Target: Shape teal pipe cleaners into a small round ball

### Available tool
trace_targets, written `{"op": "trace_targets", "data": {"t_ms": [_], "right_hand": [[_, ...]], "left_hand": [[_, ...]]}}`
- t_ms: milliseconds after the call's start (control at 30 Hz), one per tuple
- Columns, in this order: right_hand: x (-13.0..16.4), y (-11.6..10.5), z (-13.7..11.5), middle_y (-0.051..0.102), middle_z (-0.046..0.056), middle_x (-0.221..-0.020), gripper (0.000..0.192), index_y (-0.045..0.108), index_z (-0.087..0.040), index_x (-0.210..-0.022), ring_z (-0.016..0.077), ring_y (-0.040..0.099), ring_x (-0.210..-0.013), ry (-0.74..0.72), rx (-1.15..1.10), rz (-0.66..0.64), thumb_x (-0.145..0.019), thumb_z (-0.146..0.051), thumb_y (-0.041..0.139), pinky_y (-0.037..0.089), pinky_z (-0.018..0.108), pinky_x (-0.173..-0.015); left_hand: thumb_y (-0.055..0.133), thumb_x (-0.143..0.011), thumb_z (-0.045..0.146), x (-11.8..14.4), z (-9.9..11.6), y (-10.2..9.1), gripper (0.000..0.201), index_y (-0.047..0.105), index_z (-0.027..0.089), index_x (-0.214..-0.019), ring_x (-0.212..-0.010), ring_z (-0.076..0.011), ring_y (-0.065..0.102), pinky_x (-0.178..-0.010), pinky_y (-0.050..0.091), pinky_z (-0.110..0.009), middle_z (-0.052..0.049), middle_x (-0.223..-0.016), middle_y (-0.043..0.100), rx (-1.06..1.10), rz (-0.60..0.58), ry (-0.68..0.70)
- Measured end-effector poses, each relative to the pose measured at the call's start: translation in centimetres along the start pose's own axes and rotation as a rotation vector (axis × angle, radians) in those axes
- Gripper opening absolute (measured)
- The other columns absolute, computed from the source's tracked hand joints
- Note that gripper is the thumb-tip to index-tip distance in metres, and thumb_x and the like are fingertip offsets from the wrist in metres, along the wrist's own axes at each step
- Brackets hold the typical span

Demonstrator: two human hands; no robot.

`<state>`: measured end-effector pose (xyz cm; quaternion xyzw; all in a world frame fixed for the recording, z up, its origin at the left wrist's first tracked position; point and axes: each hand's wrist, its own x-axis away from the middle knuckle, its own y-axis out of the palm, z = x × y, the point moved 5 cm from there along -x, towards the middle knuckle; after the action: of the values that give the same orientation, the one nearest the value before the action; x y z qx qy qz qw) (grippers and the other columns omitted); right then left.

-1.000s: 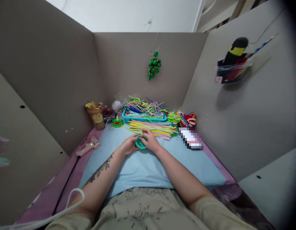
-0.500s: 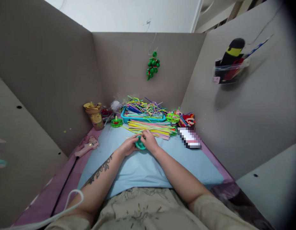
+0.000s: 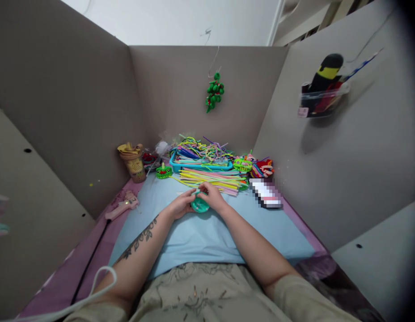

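Between my two hands is a round, shiny teal thing (image 3: 200, 204), small and dish-like or roll-like; its exact kind does not show. My left hand (image 3: 183, 203) grips its left edge, fingers on the rim and thumb below. From the upper right, my right hand (image 3: 211, 195) bends over it with the fingers pinching its top edge. Just beyond the hands lies a bundle of yellow, pink and green pipe cleaners (image 3: 210, 178). Under the hands is a light blue sheet (image 3: 201, 241).
A blue tray (image 3: 202, 167) heaped with pipe cleaners stands behind. Left are a pink glue gun (image 3: 123, 205), a cup (image 3: 132, 163) and a green fuzzy figure (image 3: 163, 171). A phone (image 3: 266, 193) lies right. Grey panels enclose the table; a tool holder (image 3: 323, 103) hangs right.
The teal thing has turned so that more of its round face shows, and it has shifted slightly right. My right hand has moved a little right with it.
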<state>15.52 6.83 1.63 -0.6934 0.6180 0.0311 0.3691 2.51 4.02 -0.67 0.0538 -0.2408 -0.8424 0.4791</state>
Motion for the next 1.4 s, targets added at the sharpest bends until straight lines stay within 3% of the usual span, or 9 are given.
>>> {"op": "trace_targets", "data": {"t_ms": [133,233,367,533,667,900,967,1067,1400], "right_hand": [[-0.1,0.0,-0.2,0.056,0.0,-0.075,0.012,0.063,-0.019,-0.081,0.0138,0.052,-0.071,-0.078,0.074,-0.056,-0.069,-0.015,0.064,0.041,0.026,-0.065],[-0.1,0.0,-0.3,0.055,0.001,-0.072,0.004,0.063,-0.018,-0.073,0.0147,0.052,-0.072,-0.119,0.107,-0.072,-0.071,-0.016,0.065,0.04,0.026,-0.066],[0.1,0.0,-0.7,0.055,0.001,-0.075,0.004,0.063,-0.019,-0.075,0.0148,0.052,-0.073,-0.172,0.129,-0.044,-0.073,-0.018,0.065,0.042,0.027,-0.068],[0.6,0.5,-1.9,0.054,0.003,-0.088,0.004,0.061,-0.02,-0.079,0.0155,0.053,-0.082,-0.293,0.168,-0.091,-0.075,-0.018,0.063,0.043,0.028,-0.074],[0.7,0.0,-2.7,0.053,0.005,-0.092,0.011,0.059,-0.019,-0.085,0.0185,0.052,-0.088,-0.297,0.207,-0.035,-0.075,-0.018,0.063,0.044,0.032,-0.078],[1.0,0.1,-3.5,0.055,0.007,-0.102,0.013,0.063,-0.021,-0.083,0.0216,0.05,-0.101,-0.237,0.174,0.111,-0.073,-0.028,0.067,0.04,0.038,-0.09],[1.0,0.7,-3.5,0.053,0.008,-0.11,0.02,0.064,-0.021,-0.082,0.0241,0.047,-0.107,-0.219,0.186,0.099,-0.067,-0.031,0.072,0.038,0.041,-0.094],[0.8,1.1,-3.0,0.052,0.008,-0.114,0.014,0.064,-0.021,-0.079,0.024,0.046,-0.109,-0.137,0.159,0.125,-0.069,-0.028,0.07,0.037,0.042,-0.095],[0.6,0.4,-1.4,0.056,0.008,-0.106,0.005,0.064,-0.02,-0.072,0.0209,0.05,-0.104,-0.048,0.057,0.213,-0.074,-0.019,0.059,0.037,0.038,-0.094]], "left_hand": [[0.069,-0.072,0.023,0.2,-0.1,0.5,0.062,0.045,0.025,-0.129,-0.076,-0.0152,0.062,-0.068,0.053,-0.029,-0.009,-0.112,0.059,-0.034,-0.082,-0.014],[0.068,-0.073,0.03,0.2,-0.1,0.4,0.058,0.047,0.025,-0.127,-0.076,-0.0149,0.062,-0.067,0.052,-0.029,-0.008,-0.109,0.06,-0.039,-0.055,0.005],[0.061,-0.076,0.046,-0.3,0.3,-0.3,0.047,0.056,0.017,-0.113,-0.068,-0.0134,0.059,-0.059,0.049,-0.026,-0.007,-0.09,0.063,-0.12,0.085,0.083],[0.064,-0.072,0.042,-0.6,1.2,-1.1,0.034,0.058,0.014,-0.091,-0.054,-0.0085,0.049,-0.05,0.038,-0.019,0.001,-0.066,0.057,-0.457,0.223,0.282],[0.055,-0.078,0.034,-0.6,1.9,-1.4,0.019,0.054,0.015,-0.075,-0.057,-0.0095,0.046,-0.054,0.037,-0.02,0.002,-0.063,0.052,-0.728,0.313,0.451],[0.046,-0.083,0.023,1.6,3.9,-0.7,0.011,0.053,0.018,-0.077,-0.076,-0.0154,0.05,-0.069,0.04,-0.027,-0.003,-0.078,0.053,-1.147,0.66,0.796],[0.045,-0.084,0.023,1.9,4.1,-0.5,0.011,0.052,0.018,-0.076,-0.076,-0.0156,0.049,-0.067,0.041,-0.027,-0.003,-0.078,0.052,-1.154,0.657,0.812],[0.047,-0.083,0.024,1.9,4.1,-0.5,0.012,0.053,0.019,-0.074,-0.076,-0.0159,0.051,-0.066,0.042,-0.026,-0.003,-0.078,0.053,-1.072,0.612,0.807],[0.053,-0.081,0.028,1.7,4.0,0.0,0.012,0.059,0.019,-0.075,-0.085,-0.0173,0.052,-0.066,0.045,-0.026,-0.006,-0.088,0.053,-0.949,0.472,0.796]]}}
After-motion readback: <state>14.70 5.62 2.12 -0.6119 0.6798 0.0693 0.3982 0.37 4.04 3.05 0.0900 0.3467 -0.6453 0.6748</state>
